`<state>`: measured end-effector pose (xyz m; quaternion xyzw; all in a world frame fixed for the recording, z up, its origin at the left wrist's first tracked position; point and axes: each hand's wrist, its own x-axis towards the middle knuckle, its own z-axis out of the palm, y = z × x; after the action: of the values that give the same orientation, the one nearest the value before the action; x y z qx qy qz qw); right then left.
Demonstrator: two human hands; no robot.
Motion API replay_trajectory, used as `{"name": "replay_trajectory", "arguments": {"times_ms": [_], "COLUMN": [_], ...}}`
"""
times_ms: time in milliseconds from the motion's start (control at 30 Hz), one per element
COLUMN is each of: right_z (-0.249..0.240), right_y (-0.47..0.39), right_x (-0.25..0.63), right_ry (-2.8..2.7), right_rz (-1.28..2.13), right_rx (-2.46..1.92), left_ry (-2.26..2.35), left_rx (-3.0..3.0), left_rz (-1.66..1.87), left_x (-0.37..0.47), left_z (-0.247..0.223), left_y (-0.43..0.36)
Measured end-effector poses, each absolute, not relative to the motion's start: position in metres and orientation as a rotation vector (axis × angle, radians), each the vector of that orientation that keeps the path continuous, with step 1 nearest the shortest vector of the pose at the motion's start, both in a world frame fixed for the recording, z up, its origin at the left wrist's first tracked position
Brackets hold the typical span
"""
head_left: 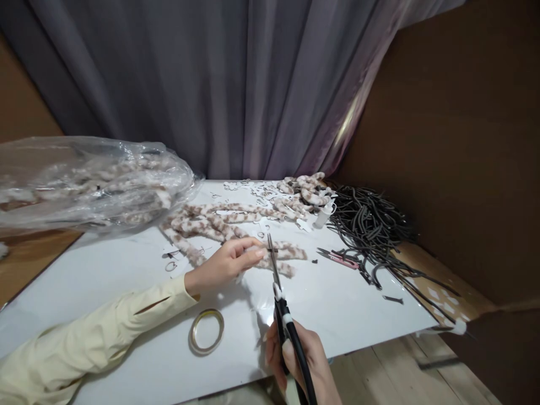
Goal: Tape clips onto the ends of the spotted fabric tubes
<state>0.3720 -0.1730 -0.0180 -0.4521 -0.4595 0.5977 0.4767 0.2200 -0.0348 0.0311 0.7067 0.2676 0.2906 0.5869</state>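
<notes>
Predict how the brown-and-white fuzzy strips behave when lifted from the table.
Probably floppy: the brown-and-white fuzzy strips are long, thin and lie in bends. Likely soft to squeeze, given the furry surface. Lifting one may drag others, since several overlap on the white table.

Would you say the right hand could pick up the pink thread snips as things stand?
Probably not: the right hand grips scissors, though only white tabletop lies between it and the pink thread snips.

Black-handled scissors [282,309], silver blades [275,271] pointing away; short, thin dark piece [275,250] crosswise at blades.
</notes>
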Motion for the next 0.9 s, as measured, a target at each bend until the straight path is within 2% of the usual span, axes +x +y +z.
{"name": "replay_trajectory", "arguments": {"times_ms": [367, 900], "right_z": [-0.023, -0.029], "right_y": [-0.174, -0.172], "right_x": [0.372, 0.375], "right_ry": [-0.995, -1.090], "right_rz": [1.514, 1.495], "right_rx": [-1.072, -1.100], "left_ry": [0.647, 0.633], "left_rx": [1.663, 1.570], "left_rz": [0.634, 0.558], "left_x": [0.220, 0.221], "left_z": [0.040, 0.046], "left_y": [-0.034, -0.039]}}
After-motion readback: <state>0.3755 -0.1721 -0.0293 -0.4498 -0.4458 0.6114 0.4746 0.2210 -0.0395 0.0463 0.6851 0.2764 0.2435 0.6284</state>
